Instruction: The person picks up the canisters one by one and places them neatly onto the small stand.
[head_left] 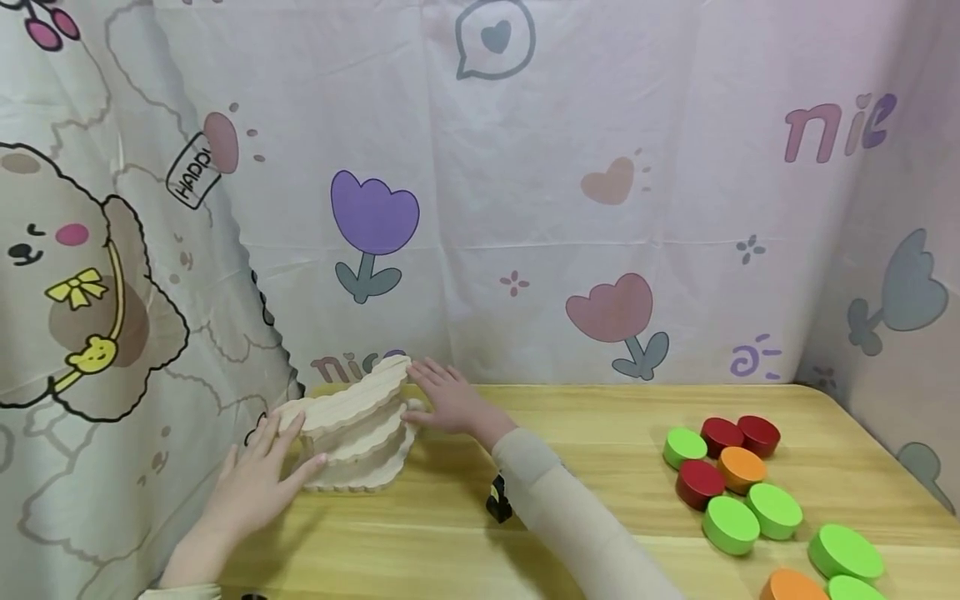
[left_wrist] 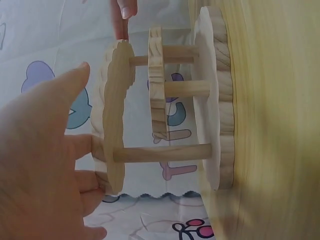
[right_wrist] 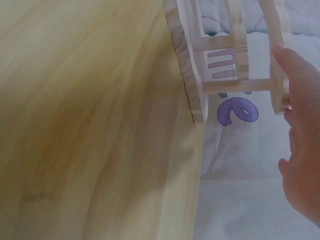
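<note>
Resting at the near left, the left hand [head_left: 255,483] is touching the left end of a pale wooden stand [head_left: 348,408]; its fingers are lying against the top tier [left_wrist: 114,120] with the thumb spread apart, so it is not clamping anything. At the near right, green discs [head_left: 731,525], orange discs [head_left: 742,469] and dark red discs [head_left: 700,484] are lying loose on the wooden table [head_left: 435,542], well apart from the stand. A small black-and-yellow object [head_left: 498,502] is sitting beside the right sleeve [head_left: 592,525]; what it is, I cannot tell. Farther off, the stand is standing upright at the far left of the table, dowels [left_wrist: 160,152] holding its three scalloped tiers apart. The right hand [head_left: 453,400] is touching its far right end, fingers extended rather than wrapping round. Both hands seem to be steadying or squaring the stand; the next move is probably calling for light, even pressure at both ends, then a release without tipping it. Beyond, a printed cloth [head_left: 510,208] is hanging behind the table.
</note>
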